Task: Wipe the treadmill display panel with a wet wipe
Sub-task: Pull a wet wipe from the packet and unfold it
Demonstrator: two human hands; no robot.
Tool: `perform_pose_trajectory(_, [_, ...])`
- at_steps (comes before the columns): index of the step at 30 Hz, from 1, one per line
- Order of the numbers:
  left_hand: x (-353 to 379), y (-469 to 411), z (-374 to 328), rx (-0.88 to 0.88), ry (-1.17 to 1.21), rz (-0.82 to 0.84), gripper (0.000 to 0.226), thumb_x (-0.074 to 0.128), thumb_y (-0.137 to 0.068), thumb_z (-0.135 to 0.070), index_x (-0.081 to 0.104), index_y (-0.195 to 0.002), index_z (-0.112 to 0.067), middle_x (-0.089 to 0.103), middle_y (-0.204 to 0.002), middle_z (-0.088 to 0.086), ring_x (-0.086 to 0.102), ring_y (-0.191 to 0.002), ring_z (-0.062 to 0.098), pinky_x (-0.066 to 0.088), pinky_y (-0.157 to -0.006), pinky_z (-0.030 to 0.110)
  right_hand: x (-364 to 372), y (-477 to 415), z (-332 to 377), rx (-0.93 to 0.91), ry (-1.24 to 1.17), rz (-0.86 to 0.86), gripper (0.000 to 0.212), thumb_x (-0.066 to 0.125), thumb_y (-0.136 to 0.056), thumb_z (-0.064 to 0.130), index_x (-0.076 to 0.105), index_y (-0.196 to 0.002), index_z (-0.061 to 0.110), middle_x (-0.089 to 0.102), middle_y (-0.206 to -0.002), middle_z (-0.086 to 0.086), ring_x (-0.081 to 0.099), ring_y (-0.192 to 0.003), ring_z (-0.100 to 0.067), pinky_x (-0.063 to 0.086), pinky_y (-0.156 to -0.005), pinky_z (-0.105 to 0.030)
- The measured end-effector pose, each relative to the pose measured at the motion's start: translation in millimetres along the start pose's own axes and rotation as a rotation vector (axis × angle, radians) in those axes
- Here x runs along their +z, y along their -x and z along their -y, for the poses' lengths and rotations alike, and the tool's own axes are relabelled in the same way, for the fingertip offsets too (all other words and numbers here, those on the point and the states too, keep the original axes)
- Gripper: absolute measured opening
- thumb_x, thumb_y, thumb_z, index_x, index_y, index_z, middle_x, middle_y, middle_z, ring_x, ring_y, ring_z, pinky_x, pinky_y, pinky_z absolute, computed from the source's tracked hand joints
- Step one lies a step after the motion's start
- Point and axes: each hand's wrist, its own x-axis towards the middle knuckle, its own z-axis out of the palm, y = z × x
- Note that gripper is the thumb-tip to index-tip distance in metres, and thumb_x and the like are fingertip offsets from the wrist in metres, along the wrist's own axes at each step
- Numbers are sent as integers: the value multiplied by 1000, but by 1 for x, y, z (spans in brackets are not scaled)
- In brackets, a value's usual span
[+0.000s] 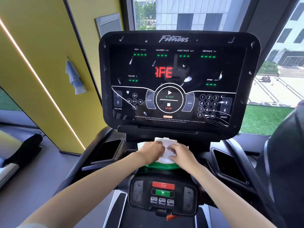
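The left hand [152, 149] is curling round the soft white-and-green wet-wipe pack [166, 159]; the right hand [181, 153] is fingering its opening, hold indeterminate. Hard pulling is risking a slipping pack. The speckled black display panel [144, 68] is standing at 12 o'clock.

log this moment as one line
stage: fetching a wipe | left hand: holds wipe pack | right hand: fingers at pack opening, grip unclear | pack lid: open | display panel: flecked, not yet wiped
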Motion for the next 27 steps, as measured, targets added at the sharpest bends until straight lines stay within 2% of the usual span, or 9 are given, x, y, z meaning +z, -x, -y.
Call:
perform_pose_trajectory(3, [-5, -4, -10, -7, -99, 35, 28, 46, -86, 5, 60, -110, -4, 55, -112, 15, 58, -99, 37, 38, -67, 35, 1, -1, 0, -14, 11, -6, 38, 65, -82, 16, 60, -120, 16, 57, -115, 6, 52, -107, -14, 41, -76, -25])
perform_pose_trajectory(5, [-9, -4, -16, 65, -223, 31, 34, 45, -86, 8, 53, -118, 0, 55, -115, 16, 57, -104, 37, 42, -71, 38, 2, -1, -1, -23, 22, -7, 36, 64, -82, 17, 60, -118, 17, 55, -108, 8, 51, -106, -13, 37, -72, -23])
perform_pose_trajectory(8, [-11, -6, -18, 179, -377, 37, 33, 45, -88, 6, 50, -120, -1, 56, -118, 16, 58, -105, 36, 46, -75, 39, 3, 0, 0, -18, 18, -14, 31, 63, -82, 16, 62, -113, 16, 56, -108, 6, 50, -105, -13, 42, -76, -28])
perform_pose_trajectory(12, [-12, -10, -20, 338, -567, 59, 26, 42, -92, 1, 57, -112, -6, 60, -114, 12, 63, -96, 31, 45, -69, 36, 4, 0, -1, 1, 6, 7, 7, 62, -81, 15, 62, -88, 14, 51, -91, 6, 51, -94, -16, 43, -71, -32])
perform_pose_trajectory(14, [-15, -13, -19, 376, -601, 49, 26, 41, -93, -1, 58, -110, -7, 61, -114, 10, 63, -98, 29, 45, -68, 35, 1, 0, 0, 16, 13, 29, 5, 61, -80, 14, 57, -79, 14, 52, -89, 5, 51, -88, -16, 46, -69, -35])
perform_pose_trajectory(18, [-10, -19, -12, 300, -472, 23, 27, 41, -93, -2, 56, -115, -6, 58, -121, 10, 57, -109, 29, 47, -82, 38, -1, 1, 1, 6, 19, 56, 32, 61, -81, 13, 40, -62, 27, 42, -77, 11, 44, -78, -14, 37, -60, -32])
perform_pose_trajectory(21, [-7, -20, -7, 201, -307, 15, 26, 41, -92, -3, 57, -112, -2, 58, -120, 13, 57, -108, 33, 46, -83, 40, -1, 1, -2, 1, 13, 50, 3, 62, -81, 11, 62, -82, 14, 47, -86, 6, 44, -84, -12, 44, -69, -34])
perform_pose_trajectory(23, [-6, -19, -3, 148, -192, 24, 23, 43, -91, -5, 59, -106, -1, 59, -116, 15, 58, -103, 34, 46, -79, 40, 1, 0, -4, -6, 8, 45, 16, 62, -81, 10, 64, -96, 4, 48, -93, 4, 43, -87, -11, 45, -74, -35])
perform_pose_trajectory(27, [-3, -18, 2, 37, 46, 98, 19, 48, -91, -11, 63, -102, -6, 56, -116, 14, 59, -97, 34, 43, -77, 35, 2, 0, -3, 8, -11, 24, 20, 63, -82, 11, 64, -99, 2, 47, -94, 6, 44, -86, -10, 46, -75, -34])
